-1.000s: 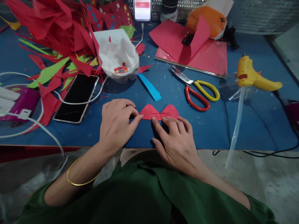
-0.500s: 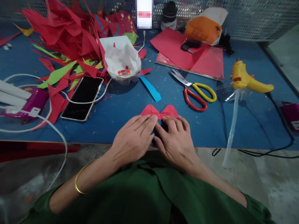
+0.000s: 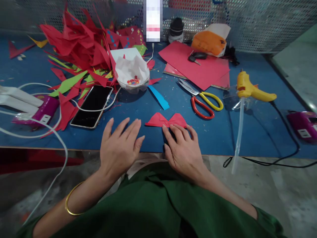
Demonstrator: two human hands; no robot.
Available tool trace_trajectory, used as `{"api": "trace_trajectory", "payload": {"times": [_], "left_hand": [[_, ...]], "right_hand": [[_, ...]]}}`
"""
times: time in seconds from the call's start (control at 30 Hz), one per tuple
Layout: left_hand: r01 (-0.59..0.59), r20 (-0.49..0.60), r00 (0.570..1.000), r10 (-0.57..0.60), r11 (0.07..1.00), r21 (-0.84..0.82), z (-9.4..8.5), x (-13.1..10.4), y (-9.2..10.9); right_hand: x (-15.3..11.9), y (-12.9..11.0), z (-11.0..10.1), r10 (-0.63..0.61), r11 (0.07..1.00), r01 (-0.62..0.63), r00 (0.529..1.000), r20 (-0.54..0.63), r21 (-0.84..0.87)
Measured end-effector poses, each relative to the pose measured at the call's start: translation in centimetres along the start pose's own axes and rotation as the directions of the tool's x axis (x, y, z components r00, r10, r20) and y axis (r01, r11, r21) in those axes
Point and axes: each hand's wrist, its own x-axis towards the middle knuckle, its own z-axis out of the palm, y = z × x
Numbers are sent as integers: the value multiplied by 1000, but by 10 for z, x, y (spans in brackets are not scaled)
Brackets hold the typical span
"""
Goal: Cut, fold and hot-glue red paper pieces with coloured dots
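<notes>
A folded red paper piece [image 3: 160,120], with two rounded humps along its far edge, lies flat near the front edge of the blue table. My right hand [image 3: 184,145] rests its fingertips on the near edge of this paper, fingers stretched out and pressing down. Left of the paper, my left hand [image 3: 121,142] hovers or rests at the table edge with fingers apart and nothing in them. Beyond the paper lies a blue paper strip [image 3: 159,98]. Scissors [image 3: 200,99] with one red and one yellow handle lie to its right, blades partly apart.
A yellow glue gun [image 3: 252,89] with a glue stick stands at right, its black cord trailing. Left are a phone [image 3: 92,105], a white cable and red and green paper scraps [image 3: 76,43]. A paper-lined bowl [image 3: 132,72] and red sheets [image 3: 198,71] lie behind.
My left hand has lifted off the red paper and moved left, its fingers spreading. My right hand stays on the paper. The view has tilted up slightly.
</notes>
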Motion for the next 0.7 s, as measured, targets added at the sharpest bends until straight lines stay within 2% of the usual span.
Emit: {"api": "trace_trajectory", "payload": {"times": [0.07, 0.13, 0.2, 0.33, 0.5, 0.7], "left_hand": [[-68, -21, 998, 67, 996, -49, 3, 3, 4], [-186, 19, 981, 191, 970, -154, 9, 7, 11], [-233, 46, 967, 249, 945, -229, 16, 11, 19], [-207, 66, 971, 229, 946, -250, 21, 15, 24], [-217, 55, 971, 232, 954, -207, 14, 19, 26], [-212, 21, 977, 214, 975, -71, 13, 25, 37]], "right_hand": [[1, -1, 1, -1, 1000, 1, 1000, 0, -6], [1, -2, 1, -5, 1000, 5, 1000, -2, -11], [1, -2, 2, -5, 1000, 5, 1000, -9, -7], [-4, 5, 0, 40, 999, -40, 999, -34, 17], [-19, 21, -5, 168, 984, -173, 981, -93, -44], [-23, 25, -6, 171, 977, -182, 980, -105, -109]]}}
